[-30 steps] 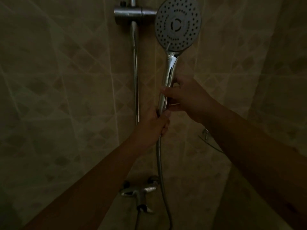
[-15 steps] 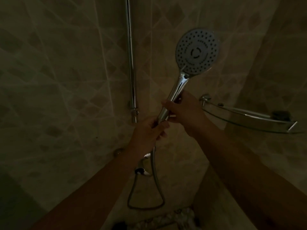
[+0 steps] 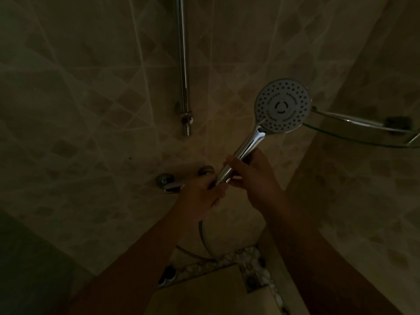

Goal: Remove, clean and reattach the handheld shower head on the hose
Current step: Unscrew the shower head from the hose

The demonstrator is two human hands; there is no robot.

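**Shower head held in both hands, off the wall bar**

Pretty dim shot, but the main bits can be made out. The right hand point(image 3: 252, 178) is wrapped around the lower part of the chrome handle, thumb laid across the front of it. The left hand point(image 3: 200, 196) is closed around the spot just below, where the handle's bottom end meets the hose point(image 3: 203, 233); the actual joint is covered by the fingers, so whether it's loosened or tight can't be told. The two hands are touching or as good as touching there.

The shower head point(image 3: 282, 106) is tilted up and to the right from the hands, with its round spray face turned toward the camera, rings of nozzle holes plainly seen. It's held in the air in front of the tiled wall point(image 3: 91, 98), well apart from the vertical rail point(image 3: 183, 64) up to the left.

From under the left hand the hose drops down and curves off toward the floor, where a strip of pebble-pattern tile point(image 3: 227, 262) is seen. Just left of the left hand, the chrome mixer tap point(image 3: 172, 183) is mounted on the wall, partly hidden by that hand. Off to the far right, a glass corner shelf point(image 3: 363, 135) with a metal rail is fixed, with something small and dark sitting on it, too murky to be identified.
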